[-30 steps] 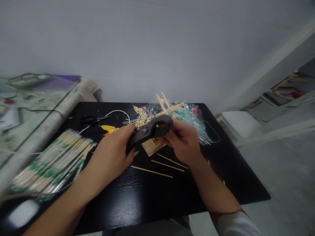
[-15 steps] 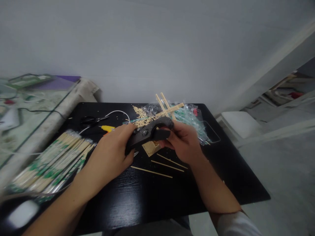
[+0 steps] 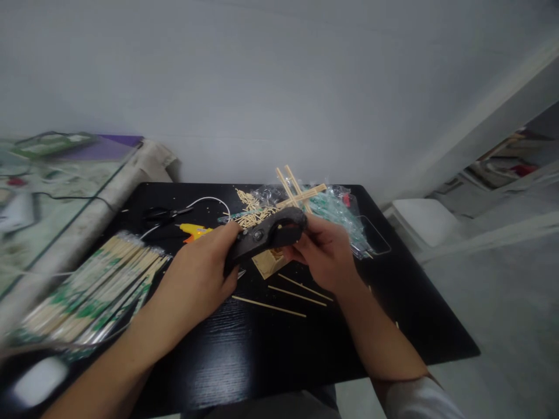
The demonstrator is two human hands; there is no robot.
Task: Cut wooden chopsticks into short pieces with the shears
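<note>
My left hand [image 3: 198, 276] is wrapped round the handles of a black cutter [image 3: 267, 234], held just above the black table [image 3: 244, 355]. My right hand [image 3: 325, 253] is closed at the cutter's head, its fingertips pinched by the jaws; what they pinch is hidden. Under the cutter stands a small wooden stick structure [image 3: 271, 262]. Three loose thin sticks [image 3: 283, 294] lie on the table in front of my hands.
A pile of wrapped chopsticks [image 3: 94, 288] lies at the left. Behind my hands are a yellow glue gun [image 3: 194, 231], black scissors [image 3: 163, 213], a crossed stick frame [image 3: 299, 192] and clear plastic wrappers [image 3: 338, 212]. A white object [image 3: 39, 378] sits at the near left.
My hands and the cutter have shifted only slightly; the fingers of my right hand have adjusted at the cutter's head. Everything on the table stays where it was.
</note>
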